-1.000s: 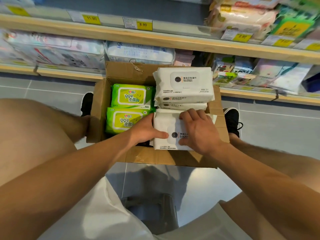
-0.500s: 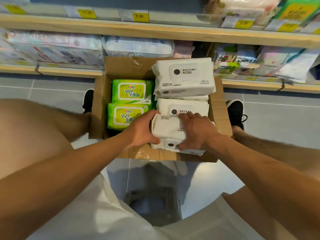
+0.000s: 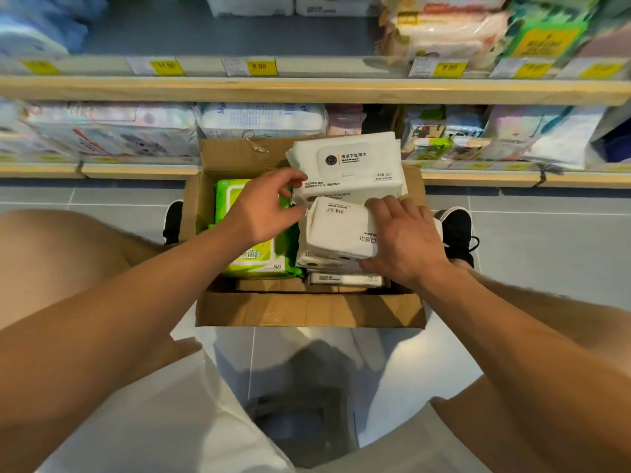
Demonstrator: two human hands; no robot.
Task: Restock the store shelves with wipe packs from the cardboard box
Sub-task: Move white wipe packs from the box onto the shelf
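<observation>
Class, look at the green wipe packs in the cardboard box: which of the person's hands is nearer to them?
Left. The left hand hovers directly above the green wipe packs, covering part of them. The right hand is farther right, gripping a white wipe pack.

Yellow price tags (image 3: 262,66) along the shelf edge, black shoes (image 3: 456,230) on grey floor tiles (image 3: 546,240).

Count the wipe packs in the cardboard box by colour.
Green wipe packs: 2
White wipe packs: 5 visible; they are stacked, so more may be hidden
Total: 7 visible
</observation>
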